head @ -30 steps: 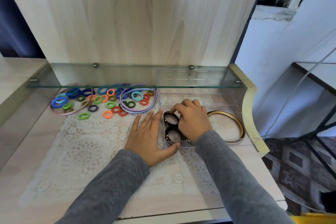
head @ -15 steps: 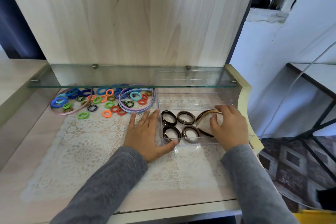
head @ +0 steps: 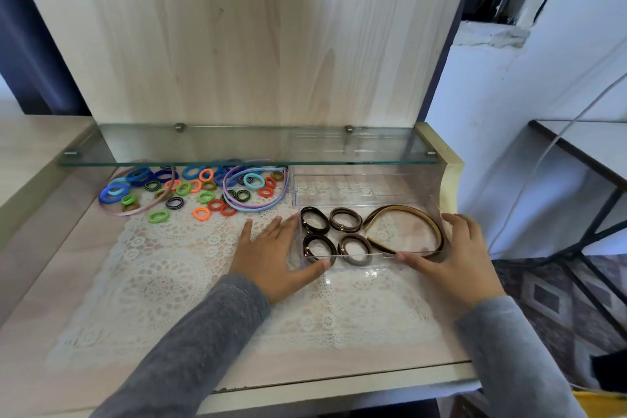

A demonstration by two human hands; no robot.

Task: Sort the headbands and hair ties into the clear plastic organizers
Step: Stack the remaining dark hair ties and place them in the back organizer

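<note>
Left hand [head: 271, 256], right hand [head: 456, 258] flank clear organizer [head: 359, 263], thumbs at front

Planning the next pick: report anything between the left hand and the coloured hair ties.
Nothing visible: only bare lace mat separates the left hand from the nearest coloured hair ties; the glass shelf overhangs the farthest.
</note>
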